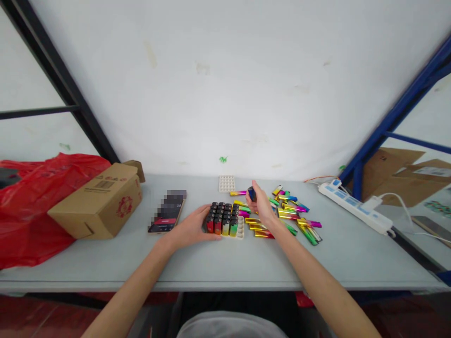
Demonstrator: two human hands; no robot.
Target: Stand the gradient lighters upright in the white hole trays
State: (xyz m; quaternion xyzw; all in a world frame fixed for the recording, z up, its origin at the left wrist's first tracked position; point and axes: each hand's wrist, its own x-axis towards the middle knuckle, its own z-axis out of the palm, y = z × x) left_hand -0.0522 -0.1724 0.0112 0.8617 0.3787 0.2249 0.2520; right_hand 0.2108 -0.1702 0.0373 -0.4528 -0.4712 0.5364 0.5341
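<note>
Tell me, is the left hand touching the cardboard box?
Apart: the head view shows a wide stretch of grey tabletop between the left hand and the cardboard box.

The red bag (52, 202) is cropped at left, the phone (168, 212) partly pixelated.

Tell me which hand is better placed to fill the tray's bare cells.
Right, I'd judge. The right hand holds a dark item on the bare cells' side of the tray, near the loose lighters. The left hand cups the opposite side, beside the upright lighters.
</note>
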